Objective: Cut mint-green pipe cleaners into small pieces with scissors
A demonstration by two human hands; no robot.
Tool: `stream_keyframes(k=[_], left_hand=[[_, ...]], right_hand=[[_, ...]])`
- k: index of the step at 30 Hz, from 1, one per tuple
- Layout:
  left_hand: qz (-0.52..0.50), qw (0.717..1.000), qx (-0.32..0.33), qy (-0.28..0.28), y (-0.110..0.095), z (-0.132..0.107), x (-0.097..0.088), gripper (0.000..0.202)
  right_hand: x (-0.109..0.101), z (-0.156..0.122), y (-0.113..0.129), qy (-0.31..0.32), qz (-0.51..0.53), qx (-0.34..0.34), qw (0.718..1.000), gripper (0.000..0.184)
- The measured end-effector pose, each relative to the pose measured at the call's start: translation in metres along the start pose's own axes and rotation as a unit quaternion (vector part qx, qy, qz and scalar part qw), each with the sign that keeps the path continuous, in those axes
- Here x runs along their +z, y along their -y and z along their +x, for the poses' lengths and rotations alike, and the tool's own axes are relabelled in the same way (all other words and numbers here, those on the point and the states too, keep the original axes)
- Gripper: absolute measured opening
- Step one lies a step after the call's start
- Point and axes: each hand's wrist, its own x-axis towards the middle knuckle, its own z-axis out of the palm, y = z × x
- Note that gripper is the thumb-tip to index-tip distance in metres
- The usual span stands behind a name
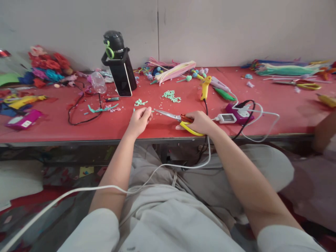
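My left hand [140, 120] is closed in a pinch above the table's front part. A light green pipe cleaner is in its fingers, mostly hidden, with only small green bits showing beside them. My right hand [199, 123] grips a pair of scissors [169, 114] with yellow and red handles. The scissor blades point left, their tips close to my left fingertips, and look nearly closed together. Behind my hands lie two loose heaps of short light green pieces, a small heap [140, 102] and a larger heap [172, 96].
A black bottle [115, 42] stands behind a phone [121, 79]. To the right are a yellow glue gun [205, 87] and a purple power strip [237, 112] with cables. Pipe cleaner bundles [288, 69] line the back. A white cable [105, 187] crosses my lap. Another person's arm [325, 131] shows at right.
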Motion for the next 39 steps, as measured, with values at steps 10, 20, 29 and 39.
stream_keyframes(k=[10, 20, 29, 39], left_hand=[[0.007, 1.000, -0.002, -0.002, -0.0001, -0.0001, -0.0005, 0.047], [-0.002, 1.000, -0.002, -0.002, 0.0025, 0.0010, -0.0008, 0.047], [-0.035, 0.999, -0.013, -0.028, 0.0040, 0.0011, 0.0005, 0.054], [0.013, 1.000, 0.012, -0.009, 0.0031, 0.0017, -0.0023, 0.051]], right_hand=[[0.0003, 0.0013, -0.0018, 0.007, 0.003, -0.004, 1.000, 0.074], [0.0018, 0.0029, -0.0026, -0.001, 0.003, 0.000, 1.000, 0.075], [0.0013, 0.0005, -0.0015, -0.002, 0.008, -0.012, 1.000, 0.072], [0.0013, 0.0008, -0.0012, 0.000, 0.004, -0.009, 1.000, 0.075]])
